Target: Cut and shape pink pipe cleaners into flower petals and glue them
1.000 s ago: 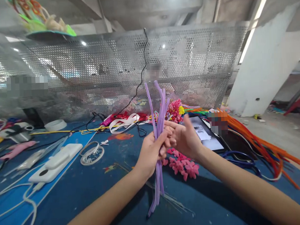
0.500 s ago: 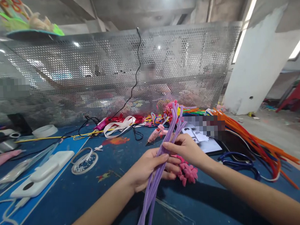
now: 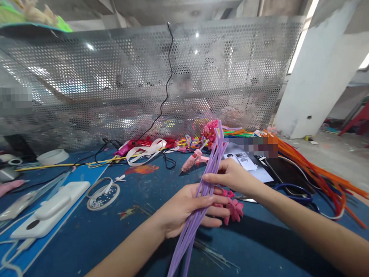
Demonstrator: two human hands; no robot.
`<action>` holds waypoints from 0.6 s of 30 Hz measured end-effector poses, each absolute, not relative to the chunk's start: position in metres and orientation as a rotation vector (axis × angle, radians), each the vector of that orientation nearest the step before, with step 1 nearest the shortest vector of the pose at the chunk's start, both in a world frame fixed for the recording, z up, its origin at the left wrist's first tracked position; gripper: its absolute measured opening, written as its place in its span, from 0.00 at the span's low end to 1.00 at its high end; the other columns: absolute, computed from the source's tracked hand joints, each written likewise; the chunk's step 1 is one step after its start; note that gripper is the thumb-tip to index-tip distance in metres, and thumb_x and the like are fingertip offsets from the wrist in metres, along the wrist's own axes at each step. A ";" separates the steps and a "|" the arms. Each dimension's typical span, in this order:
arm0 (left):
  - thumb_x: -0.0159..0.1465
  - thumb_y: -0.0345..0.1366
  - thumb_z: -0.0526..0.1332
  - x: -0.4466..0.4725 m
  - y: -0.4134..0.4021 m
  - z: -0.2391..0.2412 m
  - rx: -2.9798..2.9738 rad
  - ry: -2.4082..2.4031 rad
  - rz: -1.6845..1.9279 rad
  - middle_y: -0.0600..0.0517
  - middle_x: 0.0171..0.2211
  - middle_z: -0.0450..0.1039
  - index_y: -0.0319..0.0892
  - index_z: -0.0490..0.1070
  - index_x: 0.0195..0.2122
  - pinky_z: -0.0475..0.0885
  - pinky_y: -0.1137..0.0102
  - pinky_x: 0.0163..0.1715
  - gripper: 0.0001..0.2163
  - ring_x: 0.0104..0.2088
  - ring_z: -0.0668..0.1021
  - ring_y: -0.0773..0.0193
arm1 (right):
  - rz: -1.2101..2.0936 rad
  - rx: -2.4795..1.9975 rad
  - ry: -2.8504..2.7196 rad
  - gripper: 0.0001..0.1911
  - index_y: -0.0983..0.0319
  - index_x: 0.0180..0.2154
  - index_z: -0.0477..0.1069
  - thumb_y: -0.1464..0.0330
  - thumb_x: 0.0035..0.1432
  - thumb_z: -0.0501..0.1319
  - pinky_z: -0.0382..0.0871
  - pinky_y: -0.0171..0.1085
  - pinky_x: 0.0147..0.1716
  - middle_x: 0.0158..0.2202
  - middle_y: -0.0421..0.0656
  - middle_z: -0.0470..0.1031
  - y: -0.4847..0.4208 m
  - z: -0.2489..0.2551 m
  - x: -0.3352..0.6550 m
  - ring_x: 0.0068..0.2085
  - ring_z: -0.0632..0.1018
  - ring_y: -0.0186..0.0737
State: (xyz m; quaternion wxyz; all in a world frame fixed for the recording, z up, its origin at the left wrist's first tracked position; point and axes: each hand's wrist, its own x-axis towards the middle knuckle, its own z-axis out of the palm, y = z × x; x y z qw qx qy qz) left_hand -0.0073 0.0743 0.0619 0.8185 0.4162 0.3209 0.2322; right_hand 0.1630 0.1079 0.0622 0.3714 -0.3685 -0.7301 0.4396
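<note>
A bundle of long purple pipe cleaners (image 3: 214, 158) slants across the middle of the view, its top ends bent over and its lower ends past the bottom edge. Around the middle of the bundle, my left hand (image 3: 189, 207) has its thumb on top and the other fingers behind. Just above it, my right hand (image 3: 230, 178) pinches the strands; some of its fingertips are hidden behind them. Pink fuzzy flowers (image 3: 234, 211) lie on the table behind my hands, partly covered. Beyond the left hand rests a pink hot glue gun (image 3: 191, 161).
Orange and red pipe cleaners (image 3: 294, 157) spread along the right, near a lit screen (image 3: 260, 174) and blue-handled scissors (image 3: 295, 195). A white power strip (image 3: 50, 212) and a ring-shaped roll (image 3: 103, 198) lie left. A perforated metal panel (image 3: 125, 88) stands behind the table.
The top ends of the purple bundle have drawn closer together. My left fingers are a little more stretched out behind it, and the view has tilted slightly down.
</note>
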 end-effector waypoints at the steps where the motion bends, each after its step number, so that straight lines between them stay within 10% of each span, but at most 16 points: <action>1: 0.59 0.32 0.58 -0.006 0.074 0.061 0.918 0.723 0.513 0.39 0.39 0.74 0.33 0.69 0.42 0.74 0.72 0.31 0.11 0.35 0.79 0.60 | 1.098 -0.975 -1.873 0.14 0.66 0.21 0.70 0.62 0.51 0.59 0.55 0.30 0.20 0.18 0.36 0.63 0.108 0.062 0.163 0.20 0.61 0.27; 18: 0.56 0.31 0.62 -0.005 0.078 0.063 0.845 0.848 0.711 0.44 0.32 0.76 0.33 0.69 0.36 0.75 0.75 0.27 0.08 0.29 0.79 0.64 | 1.305 -0.829 -1.740 0.08 0.63 0.24 0.70 0.66 0.52 0.59 0.60 0.30 0.24 0.18 0.35 0.63 0.109 0.064 0.165 0.23 0.64 0.28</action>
